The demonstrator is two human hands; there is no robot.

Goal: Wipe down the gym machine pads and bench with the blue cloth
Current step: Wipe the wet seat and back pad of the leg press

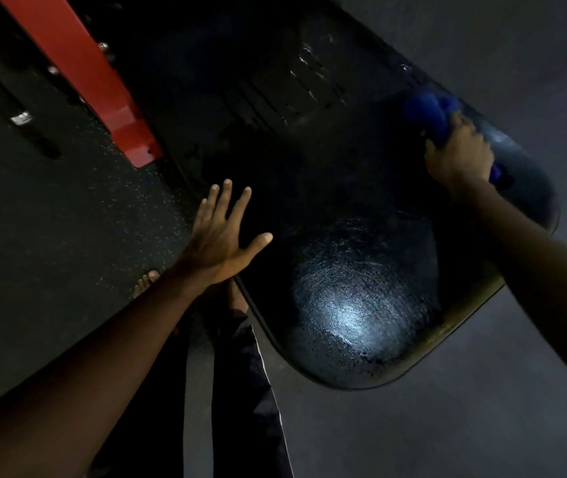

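Blue cloth (428,113) bunched in right hand (457,155), fingers clamped round it, pressed on far edge of black vinyl bench pad (361,305). Left hand (223,236) splayed flat, holding nothing, at pad's near edge. Cloth looks soft, light, limp; grab it wadded. Pad glossy, likely slick.

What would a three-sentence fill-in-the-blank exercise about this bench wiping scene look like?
1. The right hand grips a cloth coloured ____.
2. The left hand, fingers spread, holds ____.
3. Beside the black bench pad, the metal frame beam is painted ____.
Missing words: blue; nothing; red.
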